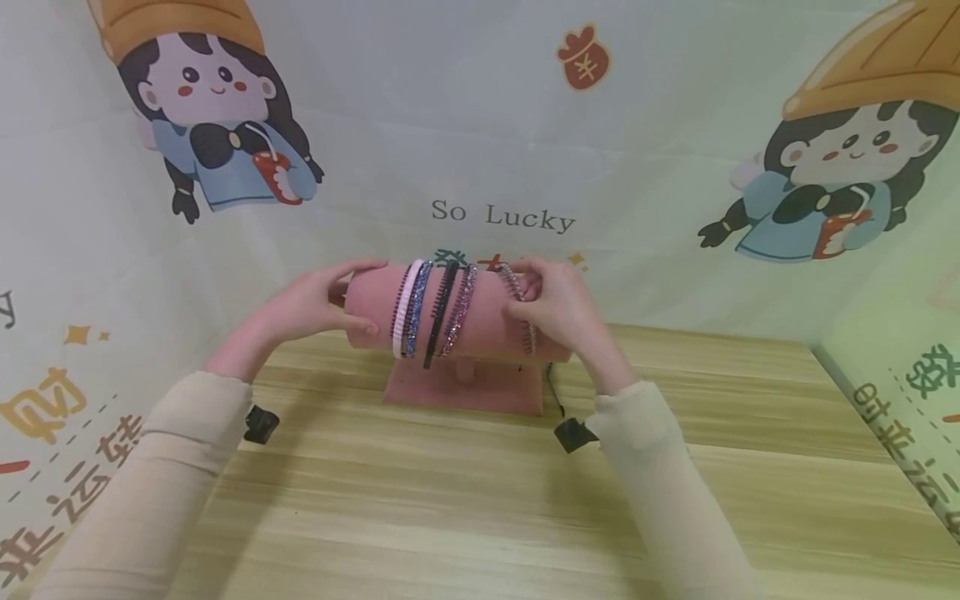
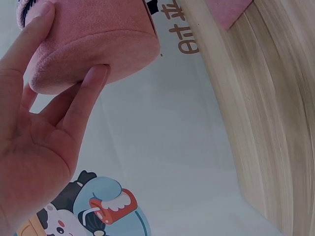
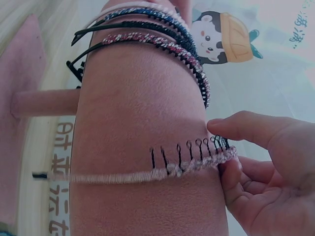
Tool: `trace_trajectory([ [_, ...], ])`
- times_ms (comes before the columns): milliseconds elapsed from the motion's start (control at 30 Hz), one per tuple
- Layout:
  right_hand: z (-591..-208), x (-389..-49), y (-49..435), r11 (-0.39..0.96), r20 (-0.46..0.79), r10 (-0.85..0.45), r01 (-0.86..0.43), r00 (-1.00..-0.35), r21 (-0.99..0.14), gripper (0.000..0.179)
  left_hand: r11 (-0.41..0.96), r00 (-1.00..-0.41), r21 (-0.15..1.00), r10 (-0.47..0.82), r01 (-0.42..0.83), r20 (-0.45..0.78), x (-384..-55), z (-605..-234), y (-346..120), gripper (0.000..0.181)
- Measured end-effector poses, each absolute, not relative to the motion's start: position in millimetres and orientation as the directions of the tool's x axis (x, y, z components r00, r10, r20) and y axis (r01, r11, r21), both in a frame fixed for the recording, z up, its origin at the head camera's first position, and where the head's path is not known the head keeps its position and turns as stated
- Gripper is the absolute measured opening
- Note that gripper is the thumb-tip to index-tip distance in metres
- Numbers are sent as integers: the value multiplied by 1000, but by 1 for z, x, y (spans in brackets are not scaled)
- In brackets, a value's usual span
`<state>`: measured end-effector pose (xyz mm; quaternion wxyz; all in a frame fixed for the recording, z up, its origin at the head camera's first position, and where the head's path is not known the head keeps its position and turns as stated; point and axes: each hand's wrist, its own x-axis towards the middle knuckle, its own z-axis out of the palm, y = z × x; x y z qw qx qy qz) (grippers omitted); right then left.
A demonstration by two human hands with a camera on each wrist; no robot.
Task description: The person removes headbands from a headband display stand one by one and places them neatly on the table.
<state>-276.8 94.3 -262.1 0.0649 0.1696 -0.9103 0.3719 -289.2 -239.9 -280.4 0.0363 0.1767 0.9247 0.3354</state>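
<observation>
A pink velvety headband stand has a horizontal roll (image 1: 489,321) bearing several headbands. My left hand (image 1: 306,302) holds the roll's left end, fingers over the top and thumb at the front; in the left wrist view a fingertip rests against the flat end face (image 2: 123,56). Toward the other end, my right hand (image 1: 561,302) pinches a beaded headband (image 3: 118,178) with small wire loops at its back edge. This band lies across the roll. Apart from it, grouped left of the middle, sit a white headband (image 1: 406,312), a blue glittery one (image 1: 417,310), a black one (image 1: 441,312) and a pink glittery one (image 1: 459,312).
The stand's flat pink base (image 1: 465,396) rests on a wood-grain table (image 1: 450,508). A pale printed backdrop (image 1: 420,125) rises close behind and on both sides. Small black devices (image 1: 576,435) hang at both sleeve cuffs.
</observation>
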Motion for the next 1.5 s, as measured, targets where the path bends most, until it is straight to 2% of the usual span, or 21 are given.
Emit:
trace_trajectory([
  [267, -264, -273, 96, 630, 256, -211, -331, -944, -702, 46, 703, -939, 649, 342, 290, 48, -288, -281, -241, 89],
  [600, -266, -266, 101, 687, 308, -169, -336, -936, -644, 43, 709, -939, 646, 341, 282, 36, -287, -279, -238, 89],
  [933, -269, -263, 105, 693, 348, -209, -390, -914, -606, 41, 708, -938, 648, 344, 280, 30, -287, -278, -238, 90],
  [1233, -272, -262, 107, 745, 402, -158, -376, -902, -551, 37, 705, -943, 656, 332, 268, 28, -288, -281, -240, 88],
  [1500, -271, -259, 110, 737, 381, -159, -367, -911, -568, 38, 708, -944, 654, 329, 265, 26, -288, -281, -241, 88],
])
